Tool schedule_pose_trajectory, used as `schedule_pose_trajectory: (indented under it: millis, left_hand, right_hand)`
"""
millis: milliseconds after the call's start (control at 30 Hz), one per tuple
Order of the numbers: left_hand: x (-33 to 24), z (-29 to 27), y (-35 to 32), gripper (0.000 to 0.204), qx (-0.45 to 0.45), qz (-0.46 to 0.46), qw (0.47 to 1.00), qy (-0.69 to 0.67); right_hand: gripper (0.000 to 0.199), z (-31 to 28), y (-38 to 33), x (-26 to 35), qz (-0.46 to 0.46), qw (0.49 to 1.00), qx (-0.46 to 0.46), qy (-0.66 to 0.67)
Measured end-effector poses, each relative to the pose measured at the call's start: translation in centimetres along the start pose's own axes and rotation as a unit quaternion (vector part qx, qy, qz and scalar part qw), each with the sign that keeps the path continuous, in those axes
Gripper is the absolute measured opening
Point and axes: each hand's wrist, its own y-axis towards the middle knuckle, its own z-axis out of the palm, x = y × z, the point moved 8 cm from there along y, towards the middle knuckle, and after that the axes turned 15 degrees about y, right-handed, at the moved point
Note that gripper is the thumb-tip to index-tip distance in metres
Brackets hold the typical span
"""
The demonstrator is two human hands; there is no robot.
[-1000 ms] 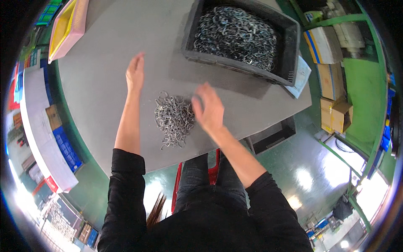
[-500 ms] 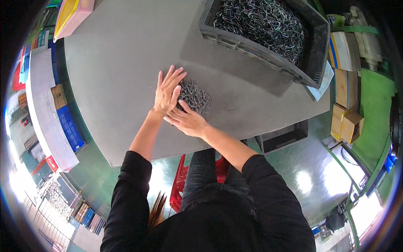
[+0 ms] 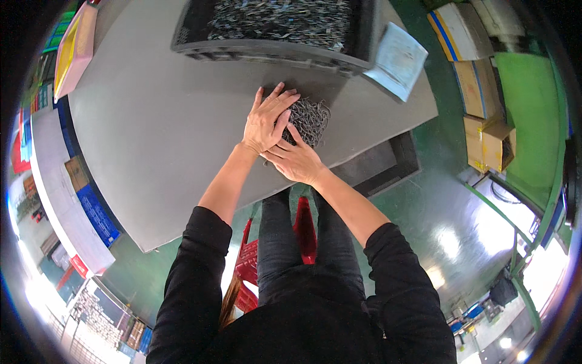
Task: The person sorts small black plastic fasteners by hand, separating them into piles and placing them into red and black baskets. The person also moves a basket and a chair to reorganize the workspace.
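Observation:
A small heap of thin, bent grey metal pieces [image 3: 313, 120], hook-like in shape, lies on the grey table [image 3: 151, 133] near its front edge. My left hand [image 3: 263, 126] rests at the heap's left side, palm down, fingers stretched out and apart. Just below it, my right hand [image 3: 299, 162] lies along the near side of the heap with its fingers extended. The hands touch or overlap at the thumb and fingertips, and both are open. What lies under the palms is hidden.
Beyond the heap stands a black plastic crate [image 3: 267, 51] full of similar metal pieces, blurred here. A pale blue sheet or packet [image 3: 397, 64] lies beside it. Another dark crate [image 3: 388, 164] sits below the table's right edge. A pink container [image 3: 77, 51] stands far left; cardboard boxes [image 3: 479, 91] are stacked at right.
The view has turned, so the crate and table edge sit differently. Both hands remain by the heap, now farther right in the picture. More of the blue packet and lower crate shows.

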Motion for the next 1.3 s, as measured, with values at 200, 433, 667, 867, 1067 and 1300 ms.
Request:
schedule_pose_trajectory:
  millis: [200,433,667,867,1067,1300]
  left_hand:
    - [-10.4,5.3,2.9,0.035,0.018,0.073,0.997,-0.018]
    - [-24.1,11.4,2.3,0.035,0.045,0.142,0.985,-0.081]
    - [-28.0,13.3,-0.8,0.034,0.103,0.13,0.98,-0.109]
    - [-18.2,4.2,-3.4,0.029,-0.003,-0.079,0.996,-0.048]
    - [1.4,-4.8,-10.7,0.029,-0.171,-0.378,0.91,-0.003]
    - [15.5,-14.0,-2.2,0.048,-0.245,-0.45,0.859,0.01]
  right_hand:
    - [0.042,-3.4,-9.8,-3.3,0.061,0.997,-0.035,-0.016]
    - [0.036,-6.3,-23.8,-4.9,0.22,0.975,-0.011,0.008]
    - [0.029,-3.9,-32.1,-8.1,0.409,0.908,-0.005,0.092]
    - [0.023,-8.3,-33.0,-11.1,0.476,0.847,-0.187,0.147]
    - [0.024,-17.2,-26.8,-14.1,0.42,0.844,-0.304,0.14]
    - [0.041,-23.8,-7.6,-18.2,0.363,0.796,-0.367,0.316]
